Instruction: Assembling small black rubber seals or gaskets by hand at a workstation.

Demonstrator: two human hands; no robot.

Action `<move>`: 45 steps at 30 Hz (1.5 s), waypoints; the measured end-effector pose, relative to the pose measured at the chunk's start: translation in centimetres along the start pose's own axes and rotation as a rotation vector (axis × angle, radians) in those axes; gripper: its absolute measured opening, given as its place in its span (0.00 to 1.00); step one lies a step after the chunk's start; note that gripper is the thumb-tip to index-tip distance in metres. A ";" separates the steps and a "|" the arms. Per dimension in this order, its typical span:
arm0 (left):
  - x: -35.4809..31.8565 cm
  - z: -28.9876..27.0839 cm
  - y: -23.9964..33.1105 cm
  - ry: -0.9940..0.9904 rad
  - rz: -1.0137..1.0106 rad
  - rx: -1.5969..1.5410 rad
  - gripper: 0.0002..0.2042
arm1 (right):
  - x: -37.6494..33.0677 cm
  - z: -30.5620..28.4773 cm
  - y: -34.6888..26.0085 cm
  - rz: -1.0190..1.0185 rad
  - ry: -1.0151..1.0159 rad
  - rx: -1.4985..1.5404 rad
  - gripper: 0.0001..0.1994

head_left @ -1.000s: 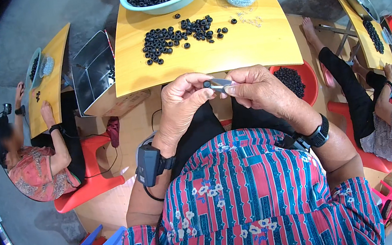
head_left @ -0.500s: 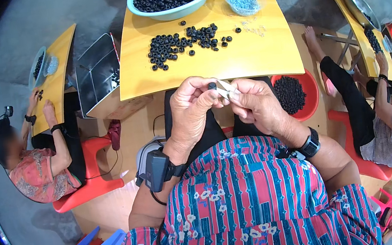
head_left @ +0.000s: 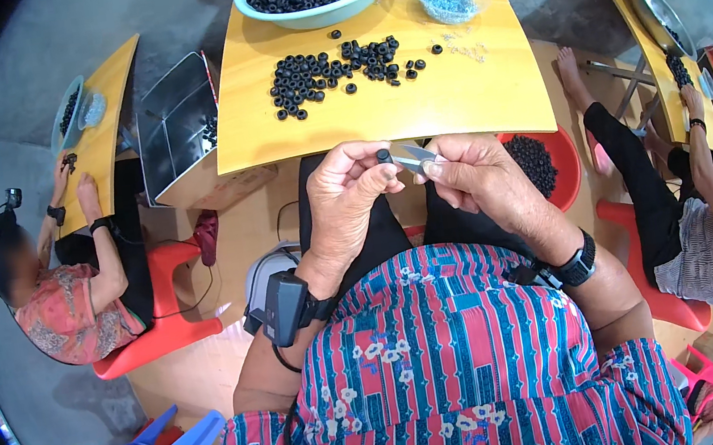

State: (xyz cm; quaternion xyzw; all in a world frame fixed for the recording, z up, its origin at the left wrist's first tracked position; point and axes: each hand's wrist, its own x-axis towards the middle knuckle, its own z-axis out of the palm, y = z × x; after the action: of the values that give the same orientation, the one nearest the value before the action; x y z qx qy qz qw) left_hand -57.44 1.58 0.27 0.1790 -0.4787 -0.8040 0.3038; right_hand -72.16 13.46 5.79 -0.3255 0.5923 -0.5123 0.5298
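On tbl, basin at far end w/ bowl R, rings in front.

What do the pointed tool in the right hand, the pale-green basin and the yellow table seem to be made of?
Pointed tool: probably metal, grey with a bright, thin part.
Pale-green basin: likely plastic, smooth and evenly coloured, rounded rim.
Yellow table: perhaps laminated board, flat and smooth; real wood cannot be excluded.
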 end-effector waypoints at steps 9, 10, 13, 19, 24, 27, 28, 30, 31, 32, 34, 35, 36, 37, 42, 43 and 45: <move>-0.1 -0.3 -0.3 -0.032 0.049 0.075 0.10 | 0.2 0.1 -0.5 0.084 -0.010 0.023 0.11; -0.1 -0.2 -0.3 -0.025 0.051 0.103 0.10 | 0.2 0.1 -0.5 0.086 -0.011 0.023 0.11; -0.1 -0.2 0.0 -0.015 0.064 0.165 0.11 | 0.3 0.0 -0.6 0.114 -0.022 0.019 0.11; 0.1 -0.5 0.1 -0.017 0.150 0.305 0.11 | 0.5 -0.2 -0.9 0.124 -0.023 -0.039 0.11; 0.3 -0.9 1.2 -0.049 0.216 0.562 0.12 | 0.7 -0.5 -1.2 0.170 -0.045 -0.109 0.10; 0.4 -0.4 2.3 -0.079 0.266 0.782 0.11 | 0.6 -0.6 -1.8 0.206 -0.025 -0.096 0.08; 0.3 -0.4 2.2 -0.072 0.231 0.733 0.11 | 0.6 -0.5 -1.6 0.206 -0.025 -0.097 0.08; 0.3 -0.5 1.9 -0.066 0.195 0.684 0.11 | 0.7 -0.3 -1.0 0.164 -0.017 -0.102 0.09; 0.3 -0.6 1.6 -0.057 0.166 0.597 0.11 | 0.7 -0.2 -1.1 0.165 -0.016 -0.103 0.09; 0.4 -0.7 1.3 -0.049 0.137 0.510 0.11 | 0.7 -0.1 -1.1 0.182 -0.005 -0.070 0.10; 0.4 -0.5 0.9 -0.035 0.099 0.423 0.11 | 0.7 0.0 -0.9 0.200 0.008 -0.036 0.10; 0.4 -0.5 0.8 -0.020 0.063 0.337 0.11 | 0.7 0.0 -0.7 0.197 0.009 -0.002 0.10; 0.4 -0.4 0.7 -0.021 0.063 0.338 0.11 | 0.6 0.0 -0.7 0.194 0.010 0.033 0.10; 0.4 -0.4 0.6 -0.015 0.019 0.265 0.11 | 0.7 0.1 -0.7 0.193 0.010 0.034 0.10; 0.2 -0.6 0.2 0.004 -0.054 0.126 0.12 | 0.7 0.3 -0.8 0.194 0.011 0.039 0.10; 0.3 -0.5 0.1 0.010 -0.050 0.132 0.12 | 0.7 0.2 -0.9 0.195 0.012 0.039 0.10; 0.3 -0.5 0.1 0.019 -0.046 0.138 0.12 | 0.8 0.0 -1.0 0.192 -0.001 -0.009 0.11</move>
State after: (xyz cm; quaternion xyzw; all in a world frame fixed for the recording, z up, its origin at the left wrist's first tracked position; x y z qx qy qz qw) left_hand -57.39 0.99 0.09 0.2179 -0.5260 -0.7741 0.2767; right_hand -72.49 12.48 6.51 -0.2699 0.6230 -0.4563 0.5752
